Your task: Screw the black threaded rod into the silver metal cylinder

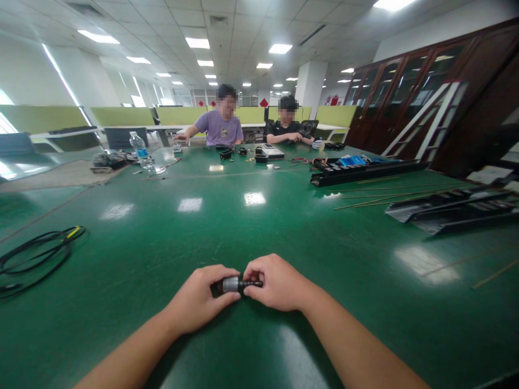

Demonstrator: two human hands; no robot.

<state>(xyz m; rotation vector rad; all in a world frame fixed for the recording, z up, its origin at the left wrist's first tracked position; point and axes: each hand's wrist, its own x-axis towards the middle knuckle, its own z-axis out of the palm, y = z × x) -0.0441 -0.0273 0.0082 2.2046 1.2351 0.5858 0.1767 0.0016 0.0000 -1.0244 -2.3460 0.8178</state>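
One small metal-and-black cylindrical connector | lower centre of frame, over green table | left hand and right hand closed, gripping it from either end | black cable coiled at left edge | seated person and second seated person at far table end

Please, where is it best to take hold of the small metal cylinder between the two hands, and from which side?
Best, I think, to grip the silver body from above, coming from the left, as the left hand does. It is thicker than the black stem and lies roughly level, so fingers can close around its round sides.
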